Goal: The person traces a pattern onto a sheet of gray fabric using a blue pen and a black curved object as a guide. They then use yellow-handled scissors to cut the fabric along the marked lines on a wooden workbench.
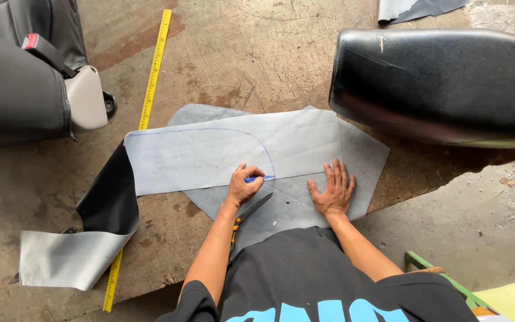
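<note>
Now | left hand pens sheet edge | right hand flat

The scene is being viewed from a single head-worn camera, aimed steeply down and forward over the wearer's black shirt. The concrete floor is being taken in from close above — near enough that both forearms are being framed from shoulder to fingertips. No second view is being given, so nothing is being shared between views.
</note>
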